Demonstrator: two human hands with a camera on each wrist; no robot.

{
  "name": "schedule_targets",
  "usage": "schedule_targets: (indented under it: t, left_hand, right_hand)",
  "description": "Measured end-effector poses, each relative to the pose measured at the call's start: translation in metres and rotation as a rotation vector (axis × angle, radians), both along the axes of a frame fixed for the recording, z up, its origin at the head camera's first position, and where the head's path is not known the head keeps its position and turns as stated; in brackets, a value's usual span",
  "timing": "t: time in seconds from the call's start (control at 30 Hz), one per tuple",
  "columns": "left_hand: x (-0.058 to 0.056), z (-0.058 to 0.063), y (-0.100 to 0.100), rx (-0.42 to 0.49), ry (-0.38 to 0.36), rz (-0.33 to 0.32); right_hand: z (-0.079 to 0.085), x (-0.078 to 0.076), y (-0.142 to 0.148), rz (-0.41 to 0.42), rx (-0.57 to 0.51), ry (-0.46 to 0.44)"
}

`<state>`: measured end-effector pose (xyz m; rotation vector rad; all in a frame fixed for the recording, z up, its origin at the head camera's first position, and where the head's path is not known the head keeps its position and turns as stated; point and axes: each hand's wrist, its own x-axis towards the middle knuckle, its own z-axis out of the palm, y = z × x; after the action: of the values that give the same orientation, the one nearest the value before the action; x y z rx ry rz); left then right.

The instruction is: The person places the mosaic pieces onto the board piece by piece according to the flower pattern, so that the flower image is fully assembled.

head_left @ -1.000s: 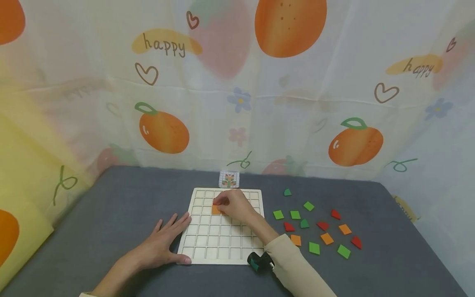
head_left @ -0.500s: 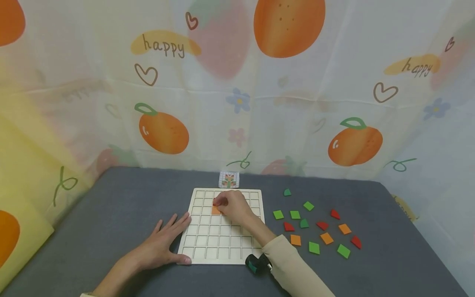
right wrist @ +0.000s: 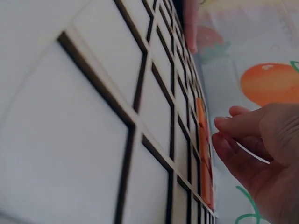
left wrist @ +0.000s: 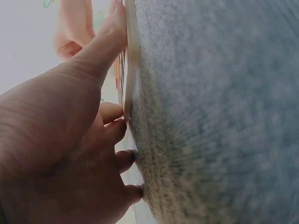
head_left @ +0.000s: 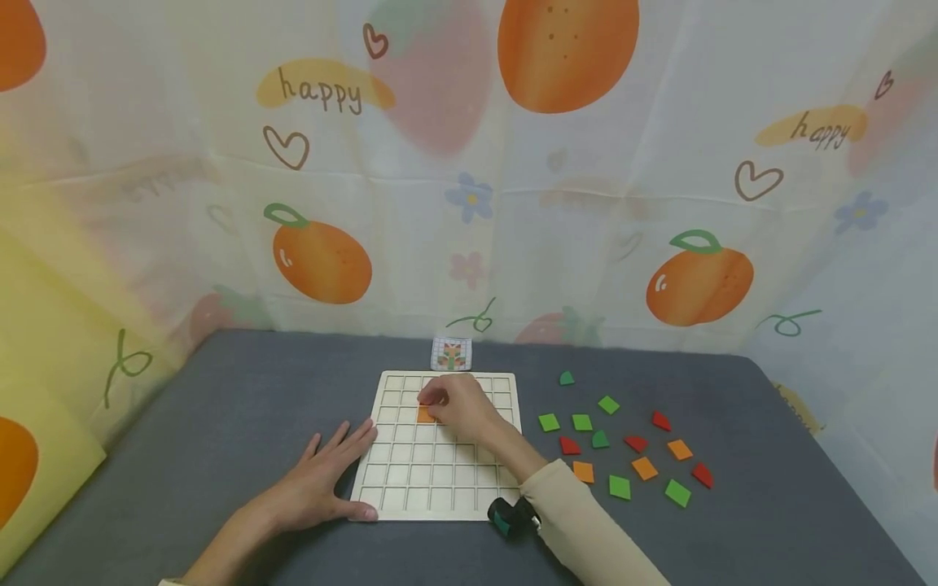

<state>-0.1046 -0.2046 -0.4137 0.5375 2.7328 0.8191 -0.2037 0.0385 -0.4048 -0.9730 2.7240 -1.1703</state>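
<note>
In the head view, the left hand (head_left: 315,484) lies spread against the left edge of the grid board (head_left: 399,476) at lower centre; the right hand (head_left: 463,404) bends over orange tiles (head_left: 425,414) in the board's upper half. The left wrist view shows the left thumb on the board, upper centre. In the right wrist view, at right, the thumb and fingertips come together; whether they pinch a tile I cannot tell. Brushing the orange tiles might unseat one; a slack left hand might let the board slide.
</note>
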Motion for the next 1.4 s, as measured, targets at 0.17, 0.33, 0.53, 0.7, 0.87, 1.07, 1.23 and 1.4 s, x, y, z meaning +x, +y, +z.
schedule_targets:
  t: [0.17, 0.33, 0.53, 0.7, 0.87, 1.07, 1.23, 1.4]
  left_hand:
    - [-0.001, 0.001, 0.001, -0.019, -0.025, 0.015]
    - [-0.001, 0.0, 0.002, -0.018, -0.02, 0.017]
    - [0.0, 0.001, 0.002, -0.011, -0.006, 0.009]
    - [0.001, 0.002, 0.004, 0.005, -0.009, -0.012]
    - [0.002, 0.002, 0.002, -0.001, 0.008, -0.013]
    - [0.001, 0.001, 0.001, -0.008, -0.015, -0.008]
    - [-0.001, 0.0, 0.001, -0.018, -0.019, -0.004]
    - [-0.001, 0.0, 0.001, -0.021, -0.025, 0.005]
  right_hand:
    - [0.009, 0.001, 0.011, 0.007, 0.006, -0.02]
    - [0.016, 0.002, 0.031, 0.037, -0.011, -0.031]
    - [0.019, 0.004, 0.066, 0.028, 0.021, -0.011]
    - [0.016, 0.006, 0.106, -0.051, 0.074, -0.006]
    - [0.014, 0.005, 0.146, -0.086, 0.058, -0.008]
    - [0.017, 0.009, 0.19, -0.176, 0.092, -0.018]
    - [0.019, 0.015, 0.222, -0.228, 0.139, 0.013]
    - [0.017, 0.023, 0.251, -0.238, 0.176, 0.051]
